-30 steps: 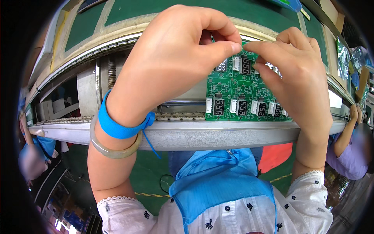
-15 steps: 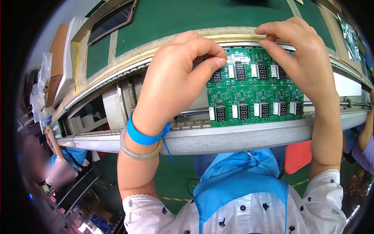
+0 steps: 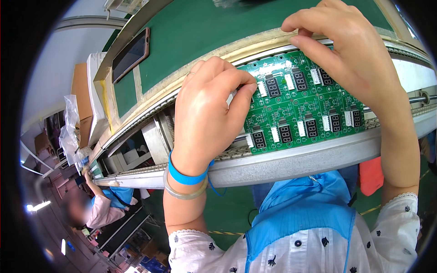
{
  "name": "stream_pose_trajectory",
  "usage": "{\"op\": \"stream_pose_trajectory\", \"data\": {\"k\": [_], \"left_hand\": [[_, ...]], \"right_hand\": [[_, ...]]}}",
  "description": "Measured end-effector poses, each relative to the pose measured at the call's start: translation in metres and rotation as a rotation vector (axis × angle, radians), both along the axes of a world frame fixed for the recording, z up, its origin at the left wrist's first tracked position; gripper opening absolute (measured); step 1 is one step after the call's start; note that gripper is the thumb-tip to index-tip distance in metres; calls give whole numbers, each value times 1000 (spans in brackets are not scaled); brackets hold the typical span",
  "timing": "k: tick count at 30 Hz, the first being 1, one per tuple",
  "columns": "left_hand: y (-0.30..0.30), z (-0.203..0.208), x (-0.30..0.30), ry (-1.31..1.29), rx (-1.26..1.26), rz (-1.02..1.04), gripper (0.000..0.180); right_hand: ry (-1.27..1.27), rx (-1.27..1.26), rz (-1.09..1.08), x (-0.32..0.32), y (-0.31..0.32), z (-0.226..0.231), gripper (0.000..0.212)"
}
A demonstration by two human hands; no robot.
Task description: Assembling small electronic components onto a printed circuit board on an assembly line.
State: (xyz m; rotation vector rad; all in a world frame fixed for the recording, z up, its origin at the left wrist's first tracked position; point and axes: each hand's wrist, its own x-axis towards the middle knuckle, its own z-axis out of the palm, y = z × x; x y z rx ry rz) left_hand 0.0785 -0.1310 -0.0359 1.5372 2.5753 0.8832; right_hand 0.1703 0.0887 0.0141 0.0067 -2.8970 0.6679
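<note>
A green circuit board panel point(image 3: 291, 109) lies across the metal rails in front of me. Two rows of black digit displays and white connectors point(image 3: 275, 134) stand on it. My left hand point(image 3: 211, 102) is at the panel's upper left, thumb and forefinger pressed together beside a connector; whatever is between them is hidden. A blue wrist strap point(image 3: 187, 176) and a pale bangle are on that wrist. Above the panel's upper right is my right hand point(image 3: 348, 52), its thumb and forefinger tips slightly apart with nothing visible between them. The hands cover parts of the upper row.
The conveyor's near metal rail point(image 3: 300, 157) runs between my body and the panel. Beyond the far rail lies a green work surface point(image 3: 200, 34) with a phone point(image 3: 132, 54) on it. Cardboard and clear plastic stand at the left, where another person point(image 3: 107, 207) sits farther along the line.
The whole view has tilted and shifted. My left fingertips have moved slightly down along the panel's left end, while the right hand stays above the upper row.
</note>
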Motion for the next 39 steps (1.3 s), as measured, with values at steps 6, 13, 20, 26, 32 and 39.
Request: {"op": "stream_pose_trajectory", "data": {"k": [6,13,20,26,32,39], "left_hand": [[2,0,1,9,-2,7,6],[2,2,5,40,-21,16,6],[3,2,5,11,-31,38,7],[3,1,5,45,-25,23,6],[0,2,5,63,-21,-2,5],[18,32,-20,125,179,40,6]], "right_hand": [[37,-22,31,1,6,-2,16],[24,-34,33,1,6,0,17],[-24,-34,14,0,6,2,18],[11,-66,-3,-1,5,0,18],[21,-55,3,-1,6,0,16],[-129,-113,-275,-30,15,29,15]]}}
